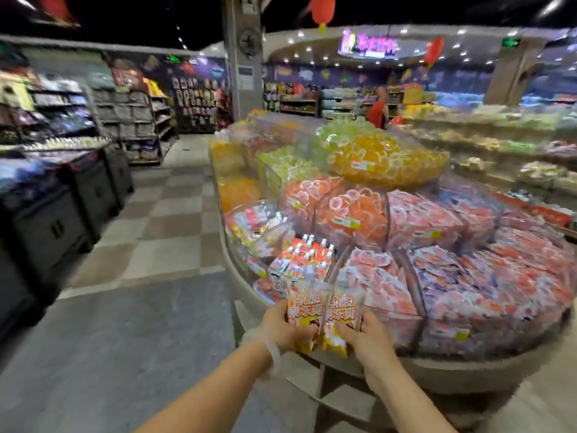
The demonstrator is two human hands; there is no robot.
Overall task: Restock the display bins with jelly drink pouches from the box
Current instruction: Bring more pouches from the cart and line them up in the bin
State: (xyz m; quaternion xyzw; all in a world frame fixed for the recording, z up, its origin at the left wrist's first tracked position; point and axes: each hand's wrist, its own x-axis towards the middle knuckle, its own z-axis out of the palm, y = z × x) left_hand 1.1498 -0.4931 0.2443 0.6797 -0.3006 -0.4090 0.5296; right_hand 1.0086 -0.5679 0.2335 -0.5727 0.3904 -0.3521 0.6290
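Both hands hold jelly drink pouches upright in front of a round tiered display. My left hand (282,328) grips one orange-and-white pouch (303,307) by its lower left side. My right hand (365,334) grips a second matching pouch (342,309) right beside it, the two touching. Just beyond them, a clear bin (304,260) at the display's front left holds several similar pouches with white caps. No box is visible in the head view.
The round display (468,367) carries clear bins of pink, orange and yellow jelly cups in tiers. A checkered aisle floor (162,232) runs to the left, lined with dark low stands (62,214) and shelving. A person in red (377,112) stands far back.
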